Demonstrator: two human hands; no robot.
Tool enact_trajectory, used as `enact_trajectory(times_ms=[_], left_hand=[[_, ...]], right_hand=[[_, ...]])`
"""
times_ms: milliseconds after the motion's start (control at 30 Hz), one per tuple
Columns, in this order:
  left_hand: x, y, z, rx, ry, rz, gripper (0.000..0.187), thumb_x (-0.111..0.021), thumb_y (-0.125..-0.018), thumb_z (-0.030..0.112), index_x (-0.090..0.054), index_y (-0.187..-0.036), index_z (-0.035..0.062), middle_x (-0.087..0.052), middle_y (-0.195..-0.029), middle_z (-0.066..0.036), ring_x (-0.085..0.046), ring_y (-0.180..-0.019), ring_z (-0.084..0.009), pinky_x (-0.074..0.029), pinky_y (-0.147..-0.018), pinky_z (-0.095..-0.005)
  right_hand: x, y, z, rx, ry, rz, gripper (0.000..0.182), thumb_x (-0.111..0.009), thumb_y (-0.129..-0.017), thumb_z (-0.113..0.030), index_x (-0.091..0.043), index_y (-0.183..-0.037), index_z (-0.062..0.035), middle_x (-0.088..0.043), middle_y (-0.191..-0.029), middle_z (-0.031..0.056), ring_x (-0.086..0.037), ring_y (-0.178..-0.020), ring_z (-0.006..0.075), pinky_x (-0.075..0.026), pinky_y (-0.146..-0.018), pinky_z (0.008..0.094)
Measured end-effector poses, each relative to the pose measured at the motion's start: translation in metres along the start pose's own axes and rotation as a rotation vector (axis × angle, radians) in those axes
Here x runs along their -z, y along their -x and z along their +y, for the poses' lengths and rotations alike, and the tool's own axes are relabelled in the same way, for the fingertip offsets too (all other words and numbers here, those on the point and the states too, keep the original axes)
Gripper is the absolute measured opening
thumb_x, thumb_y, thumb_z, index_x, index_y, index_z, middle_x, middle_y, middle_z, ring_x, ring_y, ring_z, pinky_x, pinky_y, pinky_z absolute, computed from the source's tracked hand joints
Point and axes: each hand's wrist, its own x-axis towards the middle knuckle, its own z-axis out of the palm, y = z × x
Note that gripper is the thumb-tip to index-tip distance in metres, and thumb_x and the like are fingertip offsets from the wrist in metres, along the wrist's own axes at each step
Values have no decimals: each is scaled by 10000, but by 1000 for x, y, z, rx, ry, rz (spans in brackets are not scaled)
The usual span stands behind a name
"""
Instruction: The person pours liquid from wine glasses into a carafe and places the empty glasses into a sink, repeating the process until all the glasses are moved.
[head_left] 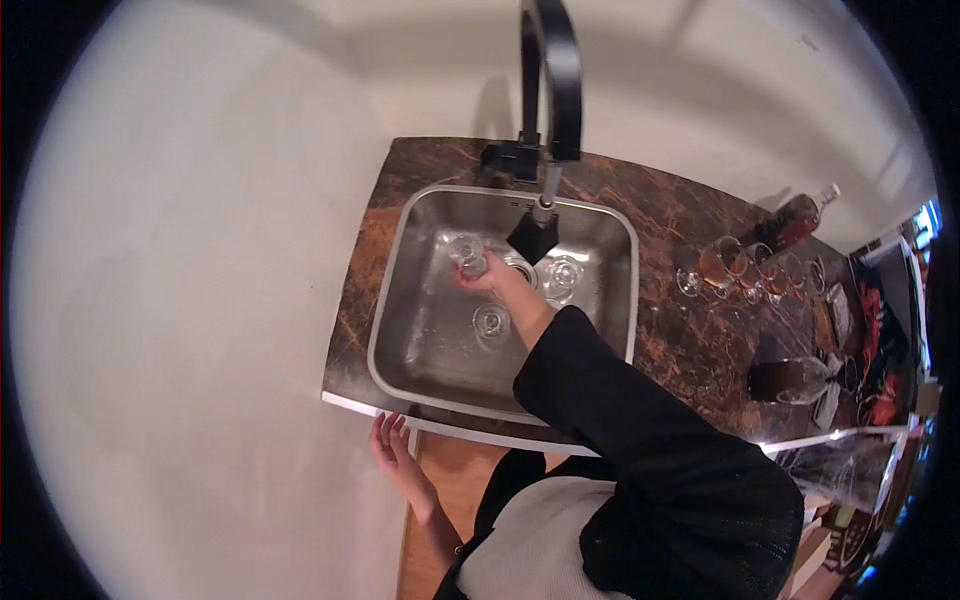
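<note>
Inside the steel sink (400, 375), my right hand (483, 273) is closed on a clear glass (466, 252) near the left side of the basin. Two more clear glasses are in the basin: one (491, 322) below my right hand, the other (563, 275) to the right of my forearm. My left hand (392, 440) is empty at the counter's front edge, fingers apart and slightly bent. Above the sink stands a black faucet (566, 90), its square head (533, 236) hanging over the basin near my right wrist.
On the dark marbled counter (690, 370) to the right stand several stemmed glasses (718, 262), some with amber liquid. Behind them is a dark bottle (795, 222). A carafe of dark liquid (788, 381) is nearer the front. A pale wall (180, 300) rises at the left.
</note>
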Motion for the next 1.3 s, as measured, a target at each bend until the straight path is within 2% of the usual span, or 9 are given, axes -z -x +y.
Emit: enact_trajectory(times_ms=[133,433,733,800,867,933,1133,1233,1300], left_hand=[[-6,6,9,-5,-18,-23,361,-433,-1058,144,-463,-1400,32,-586,-1310,-135,-571,-1200,-230,-439,-1050,-392],[-19,15,10,-78,-73,-137,393,-446,-1052,238,-465,-1400,57,-577,-1339,-147,-567,-1226,-258,-426,-1057,-449],[-40,43,15,-74,-55,-162,372,-487,-1035,214,-490,-1366,46,-629,-1258,-122,-583,-1155,-203,-441,-1013,-393],[-46,52,14,-79,-59,-176,364,-481,-1035,202,-496,-1361,42,-634,-1250,-120,-584,-1149,-193,-444,-1006,-389],[-56,60,12,-101,-29,-209,356,-478,-1035,193,-502,-1355,39,-633,-1231,-113,-583,-1142,-188,-449,-1000,-384],[-68,66,7,-132,0,-251,355,-478,-1036,192,-504,-1356,41,-626,-1231,-108,-586,-1142,-191,-455,-1003,-387],[-128,95,-2,-130,-6,-400,351,-448,-1018,111,-504,-1355,33,-614,-1210,-113,-579,-1143,-203,-455,-1022,-376],[-172,129,-4,-138,12,-453,361,-433,-1007,89,-506,-1356,38,-620,-1218,-106,-577,-1151,-194,-450,-1025,-374],[-201,158,-2,-149,3,-501,340,-449,-1022,101,-508,-1349,30,-624,-1226,-108,-584,-1143,-185,-456,-1018,-363]], right_hand=[[-5,12,18,98,78,-69,851,-547,-914,-648,-351,-1422,6,-480,-1250,187,-503,-1150,366,-455,-867,517],[-25,34,78,164,-357,-209,812,-464,-1011,-506,-29,-1603,-162,-9,-1648,178,-161,-1490,438,-232,-1097,753],[-9,123,152,39,-298,-387,783,-358,-1041,-229,205,-1517,34,33,-1581,363,-318,-1399,540,-304,-1148,646],[16,148,164,-182,-80,-445,689,-363,-1026,-181,29,-1519,100,-150,-1571,357,-417,-1366,482,-355,-1154,570],[44,181,186,-143,370,-503,518,-377,-1032,-202,-273,-1444,95,-370,-1500,323,-500,-1326,418,-418,-1125,497],[60,261,215,39,779,-388,356,-382,-1045,-211,-505,-1263,44,-598,-1303,235,-565,-1271,338,-466,-1070,478],[127,452,252,1190,1721,-433,202,-452,-1035,-129,-591,-1108,-2,-666,-994,110,-658,-950,234,-495,-963,450],[171,501,236,2001,1891,-587,174,-488,-1030,-167,-598,-1008,-35,-658,-927,90,-665,-836,220,-481,-933,461],[194,546,229,2183,1857,-546,219,-499,-1030,-234,-602,-935,-65,-651,-887,65,-668,-804,216,-475,-924,477]])
